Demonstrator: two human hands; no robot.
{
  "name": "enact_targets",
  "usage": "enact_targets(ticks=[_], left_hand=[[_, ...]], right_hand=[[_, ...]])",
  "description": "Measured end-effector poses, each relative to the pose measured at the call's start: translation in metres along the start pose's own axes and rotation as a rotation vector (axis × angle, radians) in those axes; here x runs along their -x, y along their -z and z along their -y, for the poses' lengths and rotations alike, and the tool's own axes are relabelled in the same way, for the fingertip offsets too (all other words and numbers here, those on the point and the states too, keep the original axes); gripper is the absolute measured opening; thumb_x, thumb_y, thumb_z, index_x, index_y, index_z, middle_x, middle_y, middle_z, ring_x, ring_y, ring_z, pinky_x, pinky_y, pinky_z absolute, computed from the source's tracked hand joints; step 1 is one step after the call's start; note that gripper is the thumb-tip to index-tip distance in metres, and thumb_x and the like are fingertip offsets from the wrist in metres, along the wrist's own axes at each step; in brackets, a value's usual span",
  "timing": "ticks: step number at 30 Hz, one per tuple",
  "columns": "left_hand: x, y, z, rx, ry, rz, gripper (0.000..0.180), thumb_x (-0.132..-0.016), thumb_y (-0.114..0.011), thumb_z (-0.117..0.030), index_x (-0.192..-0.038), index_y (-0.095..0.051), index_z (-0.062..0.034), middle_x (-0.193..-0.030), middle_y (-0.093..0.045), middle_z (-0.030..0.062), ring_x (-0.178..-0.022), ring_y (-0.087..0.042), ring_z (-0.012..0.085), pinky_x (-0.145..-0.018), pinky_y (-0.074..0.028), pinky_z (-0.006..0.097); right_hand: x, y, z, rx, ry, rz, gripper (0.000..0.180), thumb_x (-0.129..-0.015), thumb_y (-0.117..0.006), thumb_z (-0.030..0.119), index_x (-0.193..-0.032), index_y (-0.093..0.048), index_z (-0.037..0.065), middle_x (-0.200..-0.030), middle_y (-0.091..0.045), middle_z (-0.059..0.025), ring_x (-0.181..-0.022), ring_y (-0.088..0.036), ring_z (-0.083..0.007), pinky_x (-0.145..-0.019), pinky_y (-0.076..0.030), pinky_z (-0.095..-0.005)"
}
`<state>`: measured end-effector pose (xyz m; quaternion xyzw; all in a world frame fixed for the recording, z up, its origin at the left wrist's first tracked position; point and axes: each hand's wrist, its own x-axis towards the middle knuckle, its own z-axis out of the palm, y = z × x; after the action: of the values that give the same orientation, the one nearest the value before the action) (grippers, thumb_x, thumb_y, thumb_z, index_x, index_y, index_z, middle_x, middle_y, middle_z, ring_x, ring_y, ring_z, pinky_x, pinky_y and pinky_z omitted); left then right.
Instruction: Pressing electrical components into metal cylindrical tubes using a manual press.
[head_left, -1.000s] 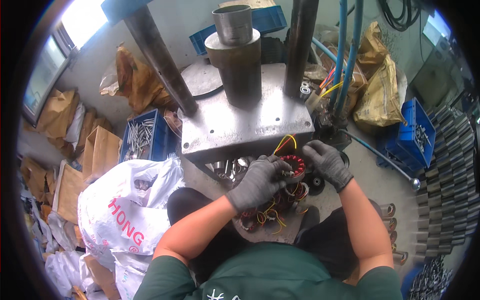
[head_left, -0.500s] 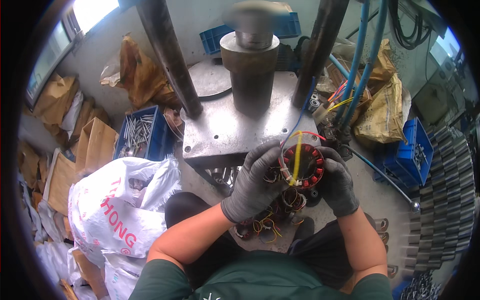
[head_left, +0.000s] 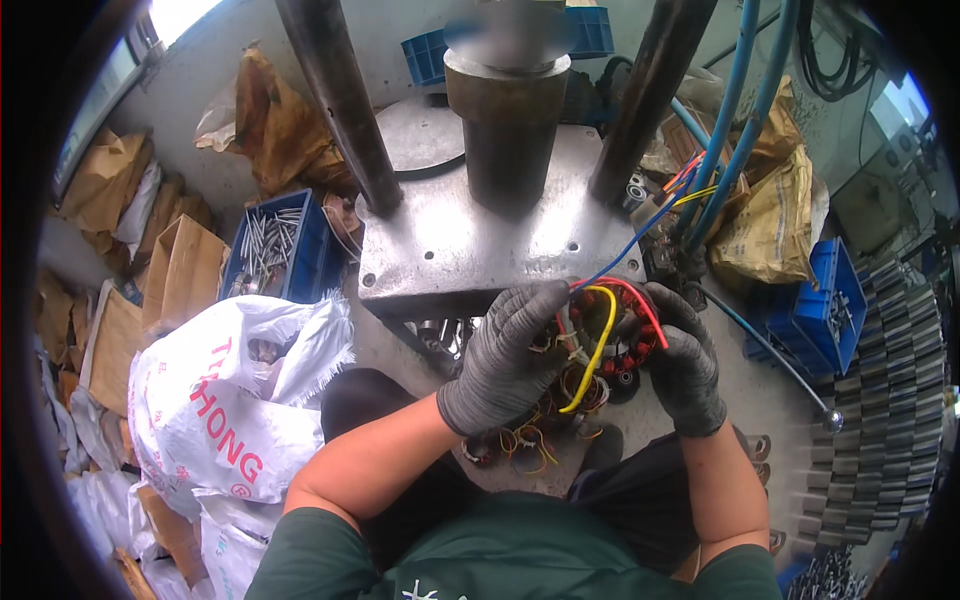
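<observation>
Both hands point(head_left: 600, 360) grip stator point(head_left: 615, 345), between palms

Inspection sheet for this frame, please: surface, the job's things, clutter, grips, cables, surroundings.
Surface: grey metal press plate under a dark ram cylinder.
Job's things: wound stator with red, yellow and blue leads, held up in front of the plate.
Clutter: more wound coils below the hands.
Grips: gloved left hand and right hand both shut on the stator.
Cables: blue hoses at right.
Surroundings: white printed sack, blue crate of metal pins, brown bags.
</observation>
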<state>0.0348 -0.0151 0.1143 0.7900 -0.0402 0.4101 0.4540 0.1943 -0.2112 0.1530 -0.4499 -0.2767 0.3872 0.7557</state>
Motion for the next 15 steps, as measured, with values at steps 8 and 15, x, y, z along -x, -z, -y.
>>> enact_targets(ticks=[8,15], left_hand=[[-0.003,0.000,-0.002,-0.030,-0.107,0.006,0.092,-0.072,-0.086,0.003,-0.155,-0.047,-0.0121,-0.135,-0.063,0.0167,-0.117,-0.064,0.0384,-0.100,-0.053,0.048],[-0.003,0.004,-0.010,0.001,0.005,0.081,0.092,-0.072,-0.092,-0.006,-0.153,-0.049,-0.0103,-0.135,-0.063,0.0159,-0.116,-0.064,0.0369,-0.100,-0.053,0.047]], right_hand=[[0.001,0.001,0.004,0.062,0.007,-0.044,0.059,-0.093,-0.072,0.025,-0.142,-0.060,-0.005,-0.133,-0.070,-0.0156,-0.119,-0.069,-0.0238,-0.104,-0.056,-0.0384],[-0.001,0.012,-0.003,0.019,-0.011,-0.067,0.054,-0.096,-0.066,0.027,-0.138,-0.062,-0.006,-0.131,-0.071,-0.0166,-0.116,-0.071,-0.0245,-0.102,-0.058,-0.0382]])
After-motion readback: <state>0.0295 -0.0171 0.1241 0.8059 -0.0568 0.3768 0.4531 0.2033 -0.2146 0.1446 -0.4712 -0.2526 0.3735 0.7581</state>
